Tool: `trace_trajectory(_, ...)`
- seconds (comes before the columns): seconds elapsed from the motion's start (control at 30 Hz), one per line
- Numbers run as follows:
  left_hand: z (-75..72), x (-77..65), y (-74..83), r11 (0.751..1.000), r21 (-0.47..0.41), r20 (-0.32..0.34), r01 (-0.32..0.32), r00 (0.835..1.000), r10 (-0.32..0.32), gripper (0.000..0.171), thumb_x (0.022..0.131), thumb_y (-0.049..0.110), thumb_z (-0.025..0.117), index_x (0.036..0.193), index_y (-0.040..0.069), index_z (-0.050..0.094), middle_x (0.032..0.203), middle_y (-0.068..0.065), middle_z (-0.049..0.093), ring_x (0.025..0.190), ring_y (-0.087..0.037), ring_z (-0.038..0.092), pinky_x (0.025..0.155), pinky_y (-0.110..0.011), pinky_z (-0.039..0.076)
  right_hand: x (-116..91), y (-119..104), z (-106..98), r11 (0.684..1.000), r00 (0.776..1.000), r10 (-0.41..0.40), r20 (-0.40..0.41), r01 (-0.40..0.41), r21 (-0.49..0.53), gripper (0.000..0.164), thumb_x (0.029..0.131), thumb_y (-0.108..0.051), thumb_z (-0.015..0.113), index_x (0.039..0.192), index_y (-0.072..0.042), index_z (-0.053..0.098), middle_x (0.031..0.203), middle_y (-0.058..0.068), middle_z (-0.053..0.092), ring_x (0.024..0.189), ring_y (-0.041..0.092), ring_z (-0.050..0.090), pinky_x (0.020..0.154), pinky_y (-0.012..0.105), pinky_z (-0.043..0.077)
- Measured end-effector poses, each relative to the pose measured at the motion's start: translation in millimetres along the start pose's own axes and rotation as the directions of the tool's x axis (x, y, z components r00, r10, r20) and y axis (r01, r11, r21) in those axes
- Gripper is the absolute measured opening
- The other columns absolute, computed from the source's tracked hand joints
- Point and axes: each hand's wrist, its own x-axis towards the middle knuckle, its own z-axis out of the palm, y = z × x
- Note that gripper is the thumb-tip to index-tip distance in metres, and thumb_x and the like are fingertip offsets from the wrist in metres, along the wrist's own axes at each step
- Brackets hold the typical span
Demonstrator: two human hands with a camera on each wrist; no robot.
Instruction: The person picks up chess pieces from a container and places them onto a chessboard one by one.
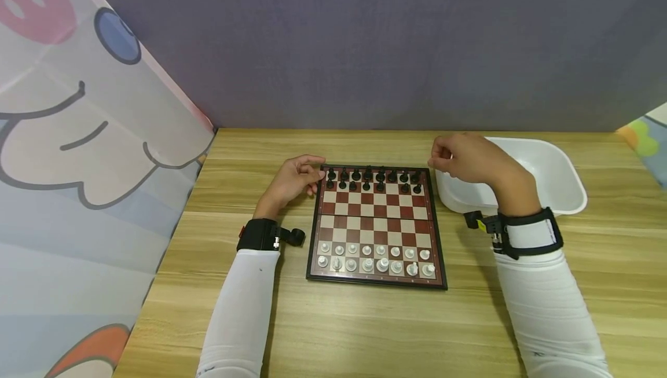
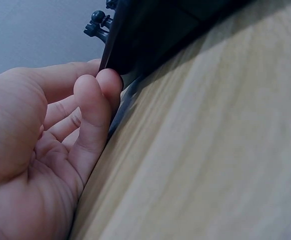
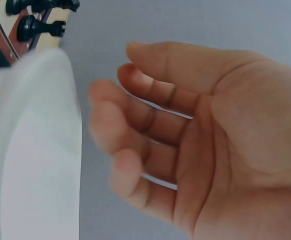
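Observation:
A folding chessboard (image 1: 367,210) with red and cream squares lies on the table between the hands. Black chess pieces (image 1: 368,173) stand in two rows at its far side, with one bare square in the pawn row. White chess pieces (image 1: 367,264) fill two rows at the near side. My left hand (image 1: 294,181) touches the board's far left corner, its fingertips (image 2: 88,90) against the dark edge. Above the left rim of a white plastic tub (image 1: 565,178) is my right hand (image 1: 464,158), fingers loosely bent; no piece shows in them.
The wooden table (image 1: 375,331) ends at a grey wall (image 1: 365,48) behind the board. A cartoon-printed panel (image 1: 62,193) stands along the left side. Both wrists wear strapped cameras.

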Motion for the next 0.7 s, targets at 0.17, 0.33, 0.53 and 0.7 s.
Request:
trace_trajectory(0.17, -0.8, -1.4, 0.7, 1.0, -0.003, -0.002, -0.002, 1.0, 0.002, 0.037, 0.084, 0.02, 0.065, 0.12, 0.018, 0.057, 0.085, -0.018, 0.058, 0.065, -0.029, 0.055, 0.06, -0.041, 0.05, -5.0, 7.1, -6.1, 0.997, 0.99, 0.026, 0.135, -0.037, 0.074, 0.018, 0.093, -0.027, 0.05, 0.087, -0.011, 0.053, 0.074, 0.004, 0.054, 0.062, 0.018, 0.05, 0.052, 0.034, 0.039)
trace_trajectory(0.33, -0.7, -2.2, 1.6, 1.0, -0.014, -0.003, 0.0, 1.0, 0.0, 0.037, 0.084, 0.019, 0.065, 0.12, 0.018, 0.057, 0.085, -0.018, 0.058, 0.065, -0.028, 0.054, 0.059, -0.04, 0.05, -8.1, 14.7, -8.4, 0.993, 0.973, 0.076, 0.219, -0.093, 0.072, 0.022, 0.095, -0.028, 0.046, 0.084, -0.011, 0.054, 0.074, 0.004, 0.054, 0.064, 0.019, 0.05, 0.053, 0.035, 0.039)
trace_trajectory(0.53, -1.1, -1.2, 1.0, 1.0, -0.014, 0.007, 0.002, 1.0, -0.002, 0.039, 0.084, 0.021, 0.065, 0.122, 0.016, 0.056, 0.086, -0.018, 0.058, 0.065, -0.026, 0.055, 0.06, -0.039, 0.05, -5.6, 25.7, -0.8, 0.967, 0.93, 0.14, 0.34, -0.203, 0.155, 0.015, 0.092, -0.02, 0.045, 0.088, -0.008, 0.055, 0.079, 0.009, 0.054, 0.064, 0.023, 0.052, 0.055, 0.036, 0.047)
trace_trajectory(0.7, -0.6, -0.3, 0.6, 1.0, -0.015, 0.006, 0.011, 1.0, -0.011, 0.038, 0.084, 0.022, 0.065, 0.121, 0.018, 0.056, 0.088, -0.018, 0.058, 0.065, -0.027, 0.055, 0.061, -0.04, 0.05, -3.6, 32.1, 6.2, 0.931, 0.874, 0.209, 0.438, -0.316, 0.185, 0.014, 0.089, -0.02, 0.047, 0.095, -0.009, 0.053, 0.086, 0.012, 0.054, 0.07, 0.025, 0.053, 0.056, 0.038, 0.049)
